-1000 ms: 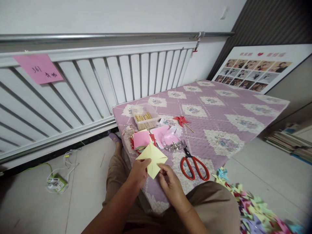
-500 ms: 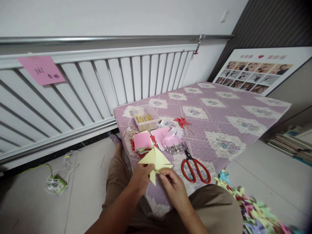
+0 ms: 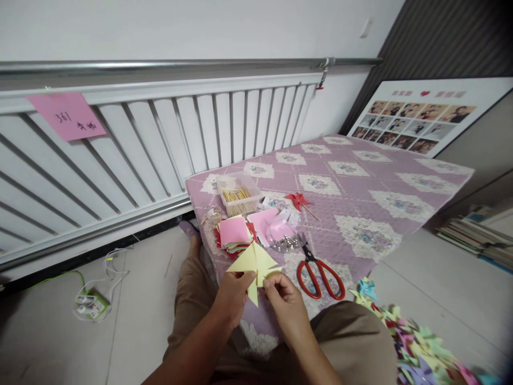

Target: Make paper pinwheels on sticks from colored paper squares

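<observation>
Both hands hold a pale yellow paper [image 3: 256, 259] with cut, partly folded points, above the near edge of the cloth-covered table. My left hand [image 3: 236, 294] pinches its left and middle part between thumb and fingers. At the lower right of the paper, my right hand [image 3: 282, 295] has thumb and fingertips closed on a corner. Just beyond lie stacked coloured paper squares [image 3: 234, 231], pink on top. Beside them is a pile of small metallic pieces [image 3: 285, 244]. Red-handled scissors [image 3: 316, 270] rest to the right with their blades slightly apart.
A clear box of wooden sticks [image 3: 239, 195] and a red pinwheel on a stick [image 3: 298, 201] lie on the patterned tablecloth [image 3: 348, 187]. Many coloured paper pinwheels [image 3: 425, 347] are heaped at the lower right. A white radiator [image 3: 160, 133] runs behind; a power strip [image 3: 95, 305] lies on the floor.
The right-hand fingers have shifted slightly on the paper, and its right-hand flap has lifted a little. The left hand keeps its pinch.
</observation>
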`<state>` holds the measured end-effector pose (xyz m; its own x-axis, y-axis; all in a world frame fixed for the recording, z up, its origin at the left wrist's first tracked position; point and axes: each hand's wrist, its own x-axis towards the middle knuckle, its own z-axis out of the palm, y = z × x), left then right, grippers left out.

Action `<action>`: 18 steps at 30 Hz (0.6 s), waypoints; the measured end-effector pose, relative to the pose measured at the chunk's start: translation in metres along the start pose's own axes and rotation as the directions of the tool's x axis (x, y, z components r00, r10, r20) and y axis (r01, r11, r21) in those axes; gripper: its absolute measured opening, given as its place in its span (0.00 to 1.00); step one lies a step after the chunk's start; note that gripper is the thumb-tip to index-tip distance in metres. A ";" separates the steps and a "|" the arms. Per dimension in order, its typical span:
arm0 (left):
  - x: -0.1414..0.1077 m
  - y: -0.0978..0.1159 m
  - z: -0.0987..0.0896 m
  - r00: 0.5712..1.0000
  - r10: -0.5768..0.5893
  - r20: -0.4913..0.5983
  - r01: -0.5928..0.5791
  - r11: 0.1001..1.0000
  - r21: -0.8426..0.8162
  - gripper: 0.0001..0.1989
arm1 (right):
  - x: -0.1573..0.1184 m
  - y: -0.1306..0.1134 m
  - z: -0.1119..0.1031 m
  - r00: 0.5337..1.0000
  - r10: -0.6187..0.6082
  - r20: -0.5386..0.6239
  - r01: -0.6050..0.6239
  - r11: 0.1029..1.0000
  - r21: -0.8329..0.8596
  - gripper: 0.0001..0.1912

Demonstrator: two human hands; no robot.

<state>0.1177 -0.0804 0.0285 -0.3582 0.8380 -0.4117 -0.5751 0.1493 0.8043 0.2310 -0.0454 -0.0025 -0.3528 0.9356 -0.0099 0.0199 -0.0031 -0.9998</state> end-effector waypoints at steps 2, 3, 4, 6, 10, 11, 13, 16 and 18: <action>-0.002 0.002 0.001 1.000 -0.004 -0.009 0.004 1.000 0.011 0.09 | 0.000 0.000 0.001 1.000 -0.004 -0.012 0.004 1.000 -0.013 0.12; -0.002 0.002 0.001 1.000 -0.008 -0.021 0.009 1.000 0.022 0.09 | 0.001 0.001 0.001 1.000 -0.008 -0.015 0.008 1.000 -0.017 0.12; -0.003 0.002 0.001 0.999 -0.011 -0.033 0.012 0.999 0.034 0.08 | 0.001 0.000 0.001 1.000 -0.012 -0.015 0.012 1.000 -0.020 0.12; -0.003 0.001 0.001 0.999 -0.011 -0.039 0.012 0.999 0.045 0.09 | 0.000 0.000 0.002 1.000 -0.019 -0.014 0.019 1.000 -0.023 0.13; -0.002 -0.002 0.000 1.000 -0.002 -0.028 0.003 1.000 0.028 0.12 | 0.000 0.001 0.003 1.000 -0.015 -0.023 0.014 0.999 -0.031 0.13; -0.003 -0.002 0.000 1.000 0.001 -0.030 0.000 0.999 0.034 0.13 | -0.001 0.001 0.003 1.000 -0.013 -0.027 0.012 0.999 -0.035 0.13; -0.004 -0.002 0.000 1.000 0.014 -0.027 -0.013 0.998 0.055 0.12 | -0.001 0.001 0.003 0.999 -0.014 -0.036 0.012 0.999 -0.044 0.13; -0.006 0.000 0.001 0.999 0.031 -0.035 -0.028 0.995 0.098 0.07 | -0.001 0.000 0.003 0.998 -0.026 -0.053 0.023 0.998 -0.059 0.13; -0.007 0.002 0.003 0.998 0.029 -0.064 -0.020 0.991 0.135 0.06 | -0.001 -0.001 0.003 0.998 -0.033 -0.062 0.029 0.997 -0.067 0.13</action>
<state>0.1213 -0.0848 0.0342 -0.4208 0.8069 -0.4144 -0.4630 0.2018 0.8631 0.2282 -0.0471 -0.0019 -0.2945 0.9553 0.0242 0.0723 0.0476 -0.9963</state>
